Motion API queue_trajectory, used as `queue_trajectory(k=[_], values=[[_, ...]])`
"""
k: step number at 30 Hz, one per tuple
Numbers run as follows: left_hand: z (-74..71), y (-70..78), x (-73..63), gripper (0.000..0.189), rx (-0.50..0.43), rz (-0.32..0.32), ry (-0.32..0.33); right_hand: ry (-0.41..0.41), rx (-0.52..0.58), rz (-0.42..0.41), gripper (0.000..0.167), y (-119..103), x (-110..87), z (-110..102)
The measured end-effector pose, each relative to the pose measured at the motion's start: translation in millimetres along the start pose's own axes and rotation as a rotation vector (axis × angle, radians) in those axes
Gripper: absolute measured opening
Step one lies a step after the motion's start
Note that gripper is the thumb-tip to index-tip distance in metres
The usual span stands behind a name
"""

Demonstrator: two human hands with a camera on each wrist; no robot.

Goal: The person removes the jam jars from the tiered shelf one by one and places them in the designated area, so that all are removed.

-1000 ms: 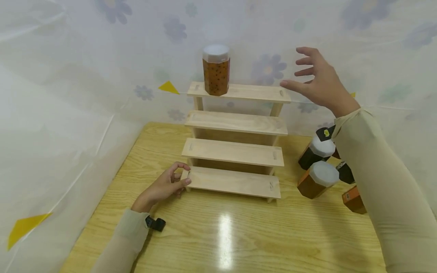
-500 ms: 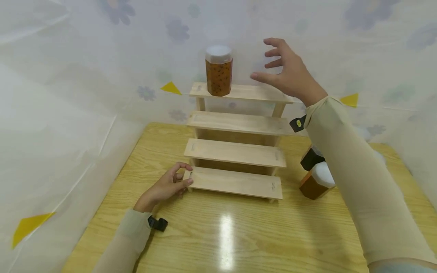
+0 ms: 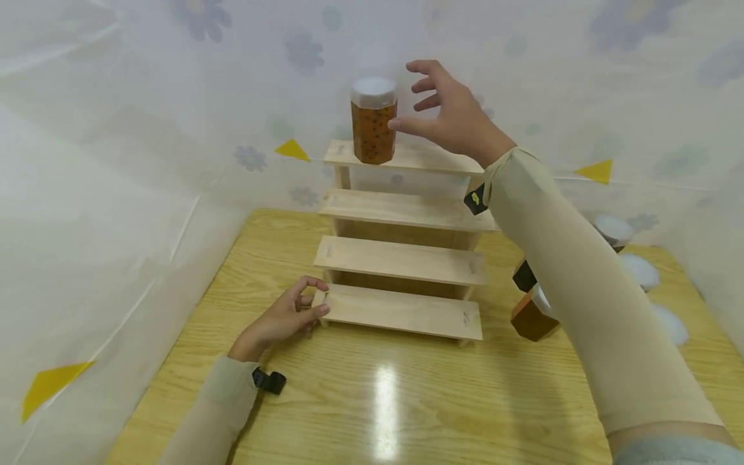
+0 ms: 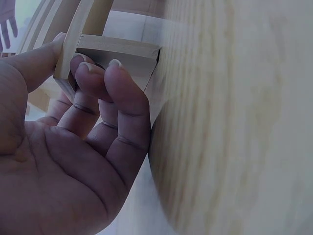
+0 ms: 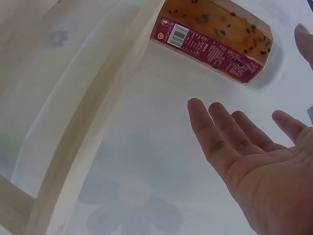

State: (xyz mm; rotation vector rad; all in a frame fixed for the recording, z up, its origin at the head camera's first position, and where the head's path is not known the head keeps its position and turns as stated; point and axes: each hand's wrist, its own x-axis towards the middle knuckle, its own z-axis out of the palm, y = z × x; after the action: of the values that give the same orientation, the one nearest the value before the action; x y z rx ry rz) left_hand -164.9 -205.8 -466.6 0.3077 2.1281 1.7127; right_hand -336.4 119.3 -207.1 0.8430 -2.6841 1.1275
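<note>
A four-step wooden display rack (image 3: 401, 258) stands on the table. On its top step, towards the left, sits an upright jar (image 3: 373, 132) with a white lid and orange, dark-seeded contents. My left hand (image 3: 283, 318) grips the left end of the lowest step; in the left wrist view, its thumb lies on the board (image 4: 73, 46) and the other fingers curl beneath. My right hand (image 3: 453, 119) is just right of the jar, thumb and fingers spread. The right wrist view shows a gap between its fingers and the jar (image 5: 215, 36), whose maroon label has a barcode.
Several more jars, one of them amber (image 3: 533, 316), stand on the table (image 3: 325, 400) at the right, partly hidden by my right sleeve (image 3: 587, 290). A flower-patterned sheet (image 3: 232, 84) hangs behind the rack and along the left side.
My right hand has moved left above the top step, from beyond its right end to beside the jar, with fingers still spread. My left hand keeps its grip on the rack.
</note>
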Motion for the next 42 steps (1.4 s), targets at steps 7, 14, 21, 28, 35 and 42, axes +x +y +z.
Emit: queue_trajectory(k=[7, 14, 21, 28, 35, 42], values=[[-0.8, 0.0, 2.6, 0.039, -0.009, 0.009, -0.005, -0.011, 0.001, -0.018, 0.089, -6, 9.0, 5], [-1.7, -1.3, 1.0, 0.039, -0.011, 0.001, -0.001, -0.024, -0.016, -0.045, 0.089, -11, 22.6, 16], [-1.7, 0.1, 0.8, 0.039, -0.005, 0.008, 0.001, -0.071, -0.043, -0.013, 0.09, -19, 34.7, 22], [-0.9, 1.3, 3.0, 0.039, 0.008, 0.025, -0.011, -0.099, -0.084, 0.004, 0.087, -20, 38.0, 25], [-0.7, 4.3, 1.5, 0.041, 0.084, 0.016, -0.01, -0.106, -0.104, 0.014, 0.084, -18, 36.6, 29], [-1.0, 7.0, 0.2, 0.044, 0.102, 0.006, -0.029, -0.087, -0.104, -0.001, 0.082, -18, 36.0, 31]])
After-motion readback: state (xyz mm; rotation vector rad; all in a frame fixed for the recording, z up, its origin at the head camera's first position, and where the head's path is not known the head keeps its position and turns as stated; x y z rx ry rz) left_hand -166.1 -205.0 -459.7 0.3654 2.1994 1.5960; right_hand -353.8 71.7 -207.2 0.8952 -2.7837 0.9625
